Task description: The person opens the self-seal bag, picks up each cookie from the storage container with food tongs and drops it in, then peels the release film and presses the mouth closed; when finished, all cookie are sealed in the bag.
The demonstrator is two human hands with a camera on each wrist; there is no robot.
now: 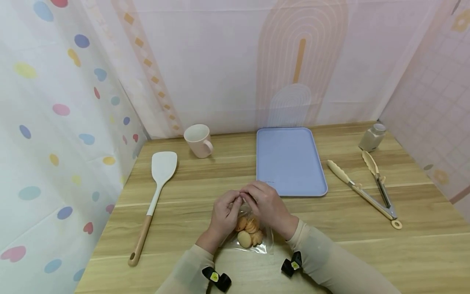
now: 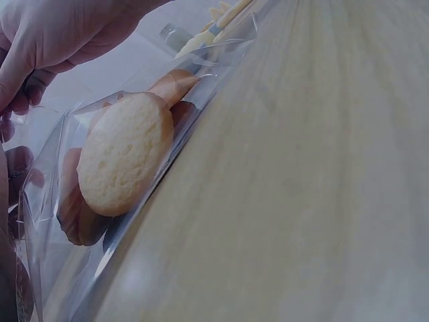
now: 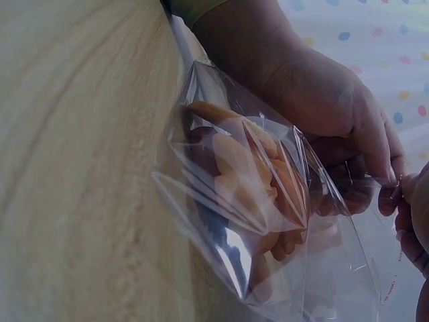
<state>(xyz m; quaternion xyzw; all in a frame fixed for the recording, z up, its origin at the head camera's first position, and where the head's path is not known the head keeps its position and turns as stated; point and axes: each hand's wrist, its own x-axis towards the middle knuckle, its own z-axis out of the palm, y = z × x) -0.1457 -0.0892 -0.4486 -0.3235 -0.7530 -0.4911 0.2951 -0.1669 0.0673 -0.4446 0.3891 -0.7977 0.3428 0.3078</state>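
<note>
A clear plastic bag (image 1: pixel 269 244) with several golden cookies (image 1: pixel 250 232) inside lies at the front middle of the table. My left hand (image 1: pixel 225 213) pinches the bag's far end between thumb and fingers. Close against it, my right hand (image 1: pixel 267 204) pinches the same end, the fingertips of both hands nearly meeting. In the left wrist view a round, pale cookie (image 2: pixel 125 154) shows through the film. The right wrist view has the bag (image 3: pixel 234 261) from its other side, with ridged cookies in it. The exact fold under the fingertips is too small to tell.
Beyond the hands lies a blue tray (image 1: pixel 288 159). A white spatula (image 1: pixel 158 179) with a wooden handle is at left, a pink mug (image 1: pixel 199 141) behind it. Open tongs (image 1: pixel 367 200) lie at right, near a small capped jar (image 1: pixel 372 138). Curtains border the table.
</note>
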